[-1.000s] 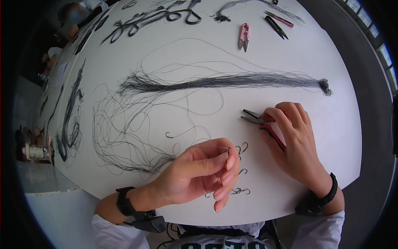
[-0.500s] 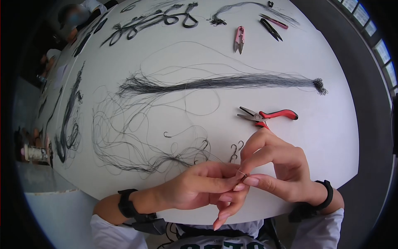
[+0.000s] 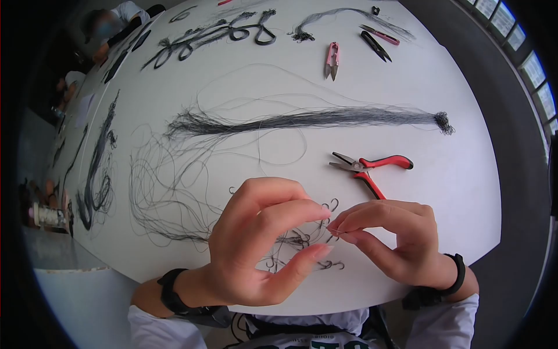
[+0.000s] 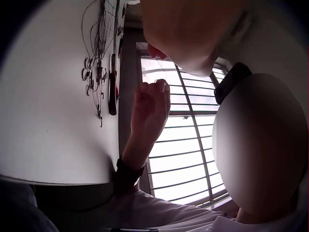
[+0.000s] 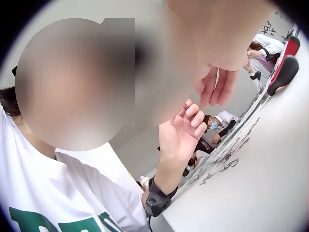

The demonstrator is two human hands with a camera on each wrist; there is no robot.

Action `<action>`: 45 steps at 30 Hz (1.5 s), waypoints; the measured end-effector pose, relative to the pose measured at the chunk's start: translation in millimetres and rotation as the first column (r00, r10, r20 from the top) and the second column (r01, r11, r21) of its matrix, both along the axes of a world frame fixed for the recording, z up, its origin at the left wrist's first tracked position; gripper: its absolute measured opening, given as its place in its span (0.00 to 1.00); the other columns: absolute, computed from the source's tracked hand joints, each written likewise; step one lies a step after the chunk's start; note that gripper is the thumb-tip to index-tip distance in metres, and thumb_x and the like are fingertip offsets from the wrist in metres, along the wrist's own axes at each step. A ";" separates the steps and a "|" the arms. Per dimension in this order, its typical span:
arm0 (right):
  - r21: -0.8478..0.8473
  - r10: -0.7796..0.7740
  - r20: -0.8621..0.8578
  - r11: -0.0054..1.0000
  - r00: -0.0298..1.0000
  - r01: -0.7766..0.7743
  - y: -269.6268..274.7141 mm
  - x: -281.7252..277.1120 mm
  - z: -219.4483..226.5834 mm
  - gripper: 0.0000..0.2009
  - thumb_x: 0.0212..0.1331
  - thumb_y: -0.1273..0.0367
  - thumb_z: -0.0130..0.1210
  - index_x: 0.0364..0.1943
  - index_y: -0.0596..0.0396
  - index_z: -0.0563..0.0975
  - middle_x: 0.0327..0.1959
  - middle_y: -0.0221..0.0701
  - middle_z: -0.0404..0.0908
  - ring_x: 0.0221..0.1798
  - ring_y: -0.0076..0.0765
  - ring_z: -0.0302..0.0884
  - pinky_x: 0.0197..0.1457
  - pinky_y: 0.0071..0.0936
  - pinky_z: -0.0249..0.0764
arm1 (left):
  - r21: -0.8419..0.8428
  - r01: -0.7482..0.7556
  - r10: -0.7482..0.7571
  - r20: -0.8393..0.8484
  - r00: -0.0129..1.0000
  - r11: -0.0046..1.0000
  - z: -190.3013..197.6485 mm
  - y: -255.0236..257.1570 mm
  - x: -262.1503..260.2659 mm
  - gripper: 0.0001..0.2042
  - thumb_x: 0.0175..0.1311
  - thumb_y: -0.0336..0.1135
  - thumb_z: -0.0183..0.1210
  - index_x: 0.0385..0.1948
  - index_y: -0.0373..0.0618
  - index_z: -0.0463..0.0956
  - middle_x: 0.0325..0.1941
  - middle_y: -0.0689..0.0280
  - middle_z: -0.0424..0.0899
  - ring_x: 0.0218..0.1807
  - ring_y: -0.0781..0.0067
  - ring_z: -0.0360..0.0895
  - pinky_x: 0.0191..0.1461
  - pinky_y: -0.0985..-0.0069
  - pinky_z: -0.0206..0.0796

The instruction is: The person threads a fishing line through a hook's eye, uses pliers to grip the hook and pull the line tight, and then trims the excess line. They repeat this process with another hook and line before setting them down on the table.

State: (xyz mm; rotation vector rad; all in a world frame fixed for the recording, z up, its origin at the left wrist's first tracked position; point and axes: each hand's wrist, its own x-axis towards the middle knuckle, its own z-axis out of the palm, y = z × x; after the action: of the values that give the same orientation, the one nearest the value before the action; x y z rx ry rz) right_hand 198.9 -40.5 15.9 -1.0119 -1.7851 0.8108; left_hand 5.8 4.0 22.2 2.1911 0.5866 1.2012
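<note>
In the head view my right hand point(image 3: 401, 232) pinches a fine fishing line point(image 3: 333, 230) between thumb and forefinger; whether a hook is on it at the fingertips I cannot tell. Facing it, my left hand point(image 3: 256, 244) has thumb and fingers spread apart in a loose curve, with nothing seen gripped. Both hands are raised over the table near its front edge. Several dark fishing hooks point(image 3: 333, 203) lie below and between them, partly hidden by the left hand. Beyond the right hand, red-handled pliers point(image 3: 388, 161) lie with their jaws parted.
A long bundle of dark line point(image 3: 314, 120) lies across the table, hooks clustered at its right end. Loose tangled line point(image 3: 168, 224) spreads left. Pink snips point(image 3: 332, 61) and black snips point(image 3: 375, 46) lie farther back, near looped bundles point(image 3: 232, 35). Another person point(image 3: 110, 29) sits far left.
The right hand has let go of the pliers and come to the left hand's fingertips, where it now pinches the line. The left hand has opened its pinch and drawn slightly left.
</note>
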 end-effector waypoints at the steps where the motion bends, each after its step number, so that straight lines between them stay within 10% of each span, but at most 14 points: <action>1: -0.002 0.000 -0.002 1.000 1.000 0.000 -0.9 -0.5 0.5 0.07 0.47 0.83 0.55 0.31 0.60 0.76 0.25 0.34 0.79 0.26 0.31 0.78 0.28 0.21 0.72 | -0.002 0.000 0.000 -0.002 1.000 1.000 -1.0 -0.1 1.3 0.11 0.48 0.23 0.58 0.35 0.36 0.71 0.26 0.61 0.71 0.28 0.74 0.68 0.33 0.80 0.62; 16: -0.152 -0.004 -0.085 0.988 0.996 -0.009 -6.3 -3.3 1.9 0.10 0.47 0.83 0.56 0.35 0.63 0.72 0.30 0.34 0.78 0.32 0.29 0.81 0.36 0.18 0.74 | -0.178 0.042 -0.057 -0.078 0.995 0.983 -9.3 -5.8 3.8 0.07 0.47 0.16 0.57 0.29 0.36 0.73 0.25 0.62 0.77 0.27 0.72 0.72 0.31 0.80 0.64; 24: -0.545 0.057 -0.381 0.792 0.923 -0.274 -2.1 1.2 -2.8 0.09 0.56 0.77 0.52 0.41 0.63 0.75 0.32 0.31 0.80 0.34 0.22 0.78 0.39 0.19 0.73 | -0.464 0.129 -0.126 0.038 0.991 0.876 -10.7 -9.5 0.4 0.04 0.55 0.19 0.52 0.31 0.35 0.71 0.27 0.62 0.74 0.27 0.77 0.72 0.32 0.83 0.62; 45: -0.648 -0.120 -0.732 0.427 0.671 -0.630 3.4 13.7 -6.7 0.09 0.60 0.73 0.43 0.32 0.64 0.74 0.30 0.32 0.75 0.26 0.21 0.70 0.35 0.25 0.76 | -0.546 0.106 -0.109 0.026 0.994 0.831 -11.8 -10.2 -0.3 0.02 0.58 0.21 0.51 0.31 0.36 0.69 0.28 0.65 0.71 0.25 0.82 0.68 0.31 0.84 0.59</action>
State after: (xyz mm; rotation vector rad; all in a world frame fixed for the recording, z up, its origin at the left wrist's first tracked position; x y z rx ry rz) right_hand 212.6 -37.1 9.2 -0.7728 -0.7382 2.1883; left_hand 5.5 -6.3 10.4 1.7097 0.6990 0.8324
